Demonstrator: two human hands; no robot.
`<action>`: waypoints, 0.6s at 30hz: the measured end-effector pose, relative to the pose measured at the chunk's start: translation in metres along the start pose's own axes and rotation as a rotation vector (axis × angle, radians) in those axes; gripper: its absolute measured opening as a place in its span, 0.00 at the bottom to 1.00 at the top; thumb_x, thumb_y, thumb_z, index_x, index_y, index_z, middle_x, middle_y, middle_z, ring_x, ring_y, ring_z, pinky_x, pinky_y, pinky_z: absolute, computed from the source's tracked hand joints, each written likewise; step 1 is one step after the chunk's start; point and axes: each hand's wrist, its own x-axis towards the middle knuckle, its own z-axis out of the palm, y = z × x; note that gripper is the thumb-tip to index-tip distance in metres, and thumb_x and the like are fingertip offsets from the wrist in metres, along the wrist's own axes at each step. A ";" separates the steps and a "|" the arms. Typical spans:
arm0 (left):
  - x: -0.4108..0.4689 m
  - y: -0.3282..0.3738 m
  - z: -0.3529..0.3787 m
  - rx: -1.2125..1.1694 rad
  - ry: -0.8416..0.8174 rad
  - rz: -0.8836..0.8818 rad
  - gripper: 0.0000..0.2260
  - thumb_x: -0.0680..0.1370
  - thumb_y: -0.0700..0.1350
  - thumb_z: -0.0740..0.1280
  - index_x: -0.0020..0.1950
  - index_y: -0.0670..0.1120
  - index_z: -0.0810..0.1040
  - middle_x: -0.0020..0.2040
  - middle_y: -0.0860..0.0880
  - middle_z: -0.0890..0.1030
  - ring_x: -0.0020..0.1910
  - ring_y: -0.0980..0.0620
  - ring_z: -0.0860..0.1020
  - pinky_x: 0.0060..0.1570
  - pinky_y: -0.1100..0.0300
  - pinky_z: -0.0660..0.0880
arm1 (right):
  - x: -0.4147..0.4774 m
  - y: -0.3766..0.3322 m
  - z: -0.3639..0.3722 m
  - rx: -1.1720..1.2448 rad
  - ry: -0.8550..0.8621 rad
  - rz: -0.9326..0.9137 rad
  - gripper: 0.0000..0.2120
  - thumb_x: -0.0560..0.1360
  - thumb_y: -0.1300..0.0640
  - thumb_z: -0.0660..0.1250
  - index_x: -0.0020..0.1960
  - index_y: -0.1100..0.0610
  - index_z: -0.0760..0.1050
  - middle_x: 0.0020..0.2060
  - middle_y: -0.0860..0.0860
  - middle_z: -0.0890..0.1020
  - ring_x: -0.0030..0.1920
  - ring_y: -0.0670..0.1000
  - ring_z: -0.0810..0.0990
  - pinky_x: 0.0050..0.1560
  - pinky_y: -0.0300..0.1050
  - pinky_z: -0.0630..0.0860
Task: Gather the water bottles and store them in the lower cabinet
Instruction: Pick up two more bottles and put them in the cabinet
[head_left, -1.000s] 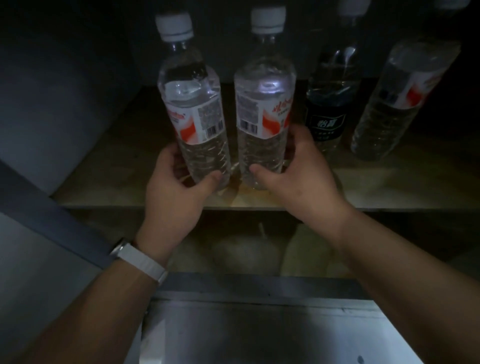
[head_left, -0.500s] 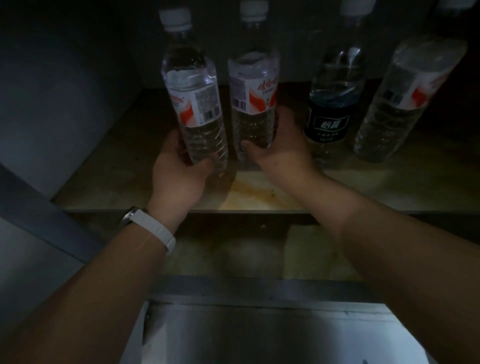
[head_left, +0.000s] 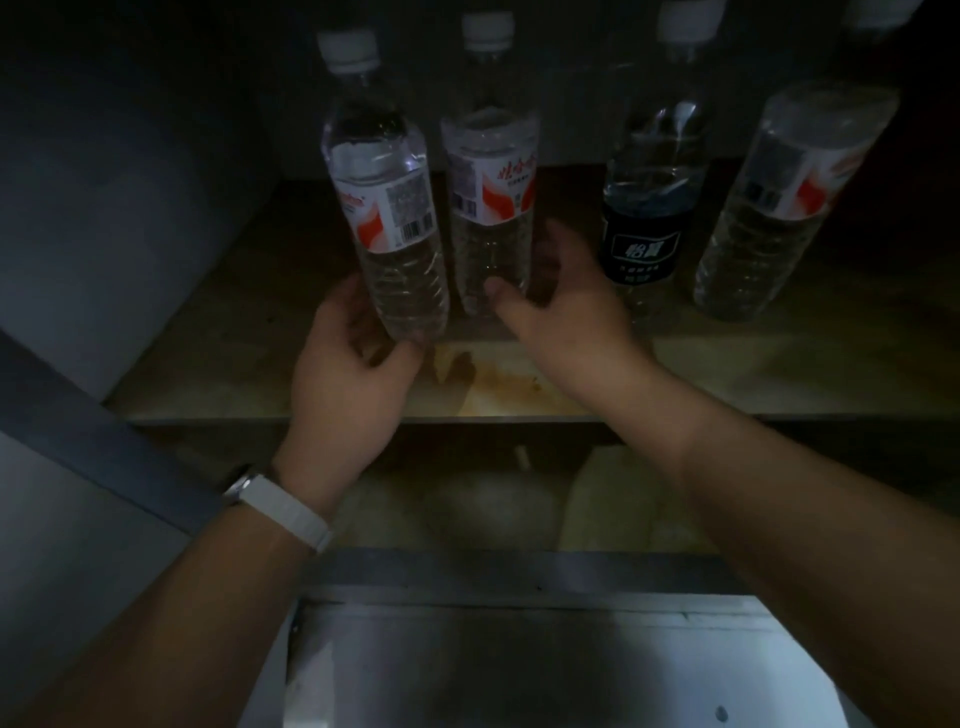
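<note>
Four clear water bottles with white caps stand in a row on the shelf (head_left: 519, 387) of a dark cabinet. My left hand (head_left: 343, 379) grips the base of the leftmost red-and-white labelled bottle (head_left: 384, 208), which leans slightly left. My right hand (head_left: 571, 312) curls round the base of the second red-and-white bottle (head_left: 491, 208), thumb in front and fingers behind. To the right, a black-labelled bottle (head_left: 647, 244) and another red-and-white bottle (head_left: 779, 208) stand untouched.
The cabinet's left wall (head_left: 130, 208) closes the shelf on that side. Below the shelf lies a dim lower level (head_left: 467, 499). A metal sill (head_left: 519, 649) runs along the front. My left wrist wears a white band (head_left: 280, 504).
Both hands have moved the two held bottles deeper onto the shelf, away from its front edge. The two right-hand bottles have stayed put.
</note>
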 end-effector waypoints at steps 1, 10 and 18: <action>-0.007 -0.001 -0.001 0.010 -0.009 0.027 0.27 0.76 0.52 0.73 0.72 0.59 0.67 0.65 0.63 0.75 0.64 0.64 0.74 0.61 0.60 0.72 | -0.008 -0.001 -0.004 -0.001 0.014 -0.019 0.25 0.75 0.48 0.70 0.69 0.41 0.66 0.54 0.34 0.74 0.56 0.38 0.74 0.54 0.38 0.72; -0.053 0.008 -0.004 0.365 -0.247 0.294 0.20 0.78 0.51 0.68 0.69 0.53 0.75 0.66 0.55 0.77 0.66 0.57 0.74 0.63 0.58 0.72 | -0.071 -0.007 -0.044 -0.585 -0.142 -0.314 0.24 0.76 0.41 0.60 0.68 0.52 0.73 0.62 0.49 0.77 0.60 0.51 0.75 0.56 0.46 0.74; -0.098 0.111 -0.038 0.645 -0.465 0.337 0.23 0.78 0.55 0.63 0.70 0.45 0.76 0.71 0.46 0.74 0.68 0.44 0.74 0.65 0.48 0.74 | -0.129 -0.078 -0.131 -0.710 -0.229 -0.174 0.22 0.74 0.43 0.62 0.60 0.55 0.80 0.57 0.53 0.80 0.55 0.56 0.78 0.49 0.49 0.76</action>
